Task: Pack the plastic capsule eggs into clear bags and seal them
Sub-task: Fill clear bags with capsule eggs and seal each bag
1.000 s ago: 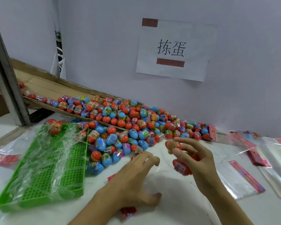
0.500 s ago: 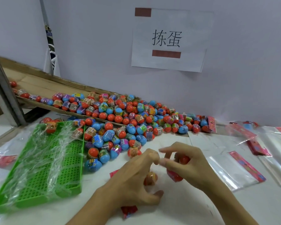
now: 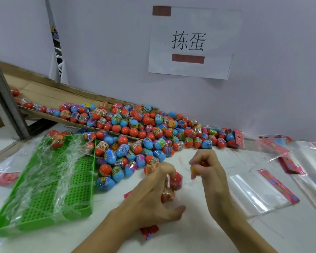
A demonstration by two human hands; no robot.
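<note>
A pale lilac-grey wall (image 3: 263, 88) carries a taped white paper sign (image 3: 190, 42); below it a white bench (image 3: 199, 234), a grey metal post (image 3: 4, 103) at left

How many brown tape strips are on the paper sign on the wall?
2. One tape strip sits across the top edge of the paper sign, left of centre; the other is below the printed characters. None appears hidden.

This looks like a small packing workshop or a factory work station. A big heap of capsule eggs (image 3: 146, 132) comes down a cardboard chute (image 3: 49, 99) onto a white table (image 3: 199, 232), a paper sign (image 3: 190, 42) with Chinese characters is taped on the plain wall, and many clear bags (image 3: 261, 190) lie beside a green plastic tray (image 3: 49, 183).
</note>
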